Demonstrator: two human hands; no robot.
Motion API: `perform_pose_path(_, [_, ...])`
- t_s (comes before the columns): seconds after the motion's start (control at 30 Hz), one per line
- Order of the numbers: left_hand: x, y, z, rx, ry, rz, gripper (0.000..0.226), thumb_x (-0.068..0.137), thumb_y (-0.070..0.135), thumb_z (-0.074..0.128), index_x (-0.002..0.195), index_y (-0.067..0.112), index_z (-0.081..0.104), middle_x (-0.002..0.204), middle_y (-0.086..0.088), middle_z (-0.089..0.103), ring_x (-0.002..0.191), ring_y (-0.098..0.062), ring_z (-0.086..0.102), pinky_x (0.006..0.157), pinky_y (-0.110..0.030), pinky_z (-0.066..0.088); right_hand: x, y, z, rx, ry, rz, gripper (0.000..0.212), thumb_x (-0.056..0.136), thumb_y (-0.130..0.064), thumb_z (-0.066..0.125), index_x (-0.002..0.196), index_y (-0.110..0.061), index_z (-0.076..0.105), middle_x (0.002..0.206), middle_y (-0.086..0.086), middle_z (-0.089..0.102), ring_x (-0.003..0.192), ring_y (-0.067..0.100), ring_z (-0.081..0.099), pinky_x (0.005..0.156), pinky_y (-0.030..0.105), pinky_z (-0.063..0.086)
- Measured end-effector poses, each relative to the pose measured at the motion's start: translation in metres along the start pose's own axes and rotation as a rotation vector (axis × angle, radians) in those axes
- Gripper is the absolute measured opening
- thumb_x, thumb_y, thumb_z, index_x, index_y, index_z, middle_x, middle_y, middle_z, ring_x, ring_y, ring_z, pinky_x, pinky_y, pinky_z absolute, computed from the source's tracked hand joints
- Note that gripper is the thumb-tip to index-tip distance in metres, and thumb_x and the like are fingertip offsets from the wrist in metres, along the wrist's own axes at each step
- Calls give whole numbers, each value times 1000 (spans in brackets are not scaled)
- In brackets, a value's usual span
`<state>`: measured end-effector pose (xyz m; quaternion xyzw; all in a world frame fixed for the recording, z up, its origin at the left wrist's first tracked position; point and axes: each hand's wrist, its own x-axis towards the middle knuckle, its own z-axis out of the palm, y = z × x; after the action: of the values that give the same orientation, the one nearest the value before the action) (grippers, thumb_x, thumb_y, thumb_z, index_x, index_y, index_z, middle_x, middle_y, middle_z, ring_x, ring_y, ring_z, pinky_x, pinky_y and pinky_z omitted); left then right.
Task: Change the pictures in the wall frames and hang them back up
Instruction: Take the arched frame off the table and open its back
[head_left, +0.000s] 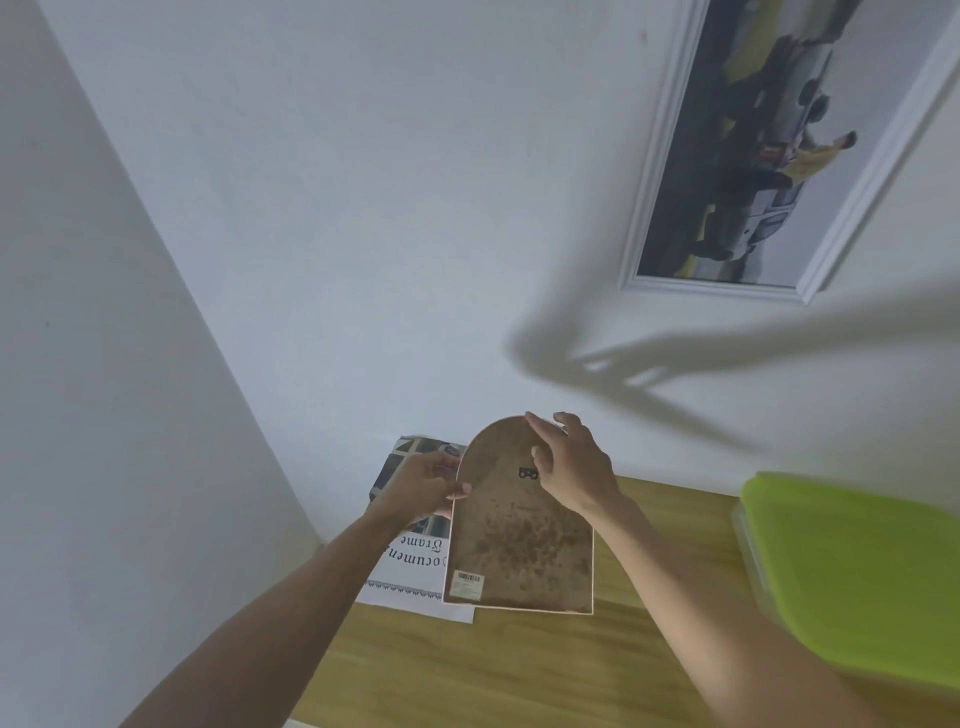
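Above the wooden table (519, 670), both hands held the arched frame (519, 545) back-side up, left hand (423, 488) pinching its edge, right hand (569, 467) curled over the top, probably to work the backing free.

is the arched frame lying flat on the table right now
No, both hands hold the arched frame up above the wooden table, the left hand at its side edge and the right hand near its rounded top.

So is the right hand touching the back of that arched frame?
Touching. The head view shows the right hand curled over the arched frame's rounded top, thumb pressed on its brown backing beside the hanger.
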<state>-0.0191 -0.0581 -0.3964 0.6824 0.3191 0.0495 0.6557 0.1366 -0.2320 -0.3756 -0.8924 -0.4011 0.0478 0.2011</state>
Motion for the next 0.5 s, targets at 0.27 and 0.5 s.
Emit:
perform_pose_path(0.27, [-11,-6,3,48,35,17,24,81,-2,75,102,4,65,90,-16,72,81,-24,73,70,-40,61,-4,1,-6,-11,-81,23,44,98,-28,47,141,-32,47,143,4,39,123,23,50,93,40,45])
perform_pose_path(0.5, [-15,-12,7,115,-3,-52,26,77,-1,75,99,9,65,83,-8,70,74,-19,68,62,-32,52,8,6,-30,57,-373,149,29,91,-36,50,119,-28,52,131,1,43,106,21,52,88,36,44])
